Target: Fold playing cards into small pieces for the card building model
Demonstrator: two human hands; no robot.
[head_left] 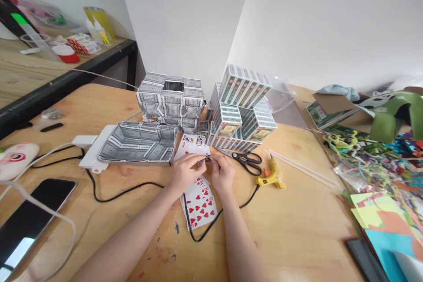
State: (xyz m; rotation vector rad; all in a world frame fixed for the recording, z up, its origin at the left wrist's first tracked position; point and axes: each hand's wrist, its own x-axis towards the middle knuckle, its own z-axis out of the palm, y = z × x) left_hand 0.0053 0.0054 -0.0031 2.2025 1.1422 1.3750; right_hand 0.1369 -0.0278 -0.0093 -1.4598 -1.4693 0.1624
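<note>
My left hand [187, 171] and my right hand [223, 173] are close together over the middle of the table, fingertips pinched around a small dark thing too small to name. Under and in front of them lie playing cards [202, 205], with hearts facing up. More cards [193, 143] lie just beyond my fingers. Black-handled scissors [246, 161] rest right of my right hand, and a yellow glue gun [272, 176] lies further right. Its black cord loops over the cards. Left of my hands is an open tray made of cards [172, 152].
Behind stand a block built of cards [170, 103] and stacked card boxes [244, 86]. A power strip [95, 152] and phone [39, 211] lie left. Clear sticks [297, 165], coloured paper [380, 216] and craft scraps are right.
</note>
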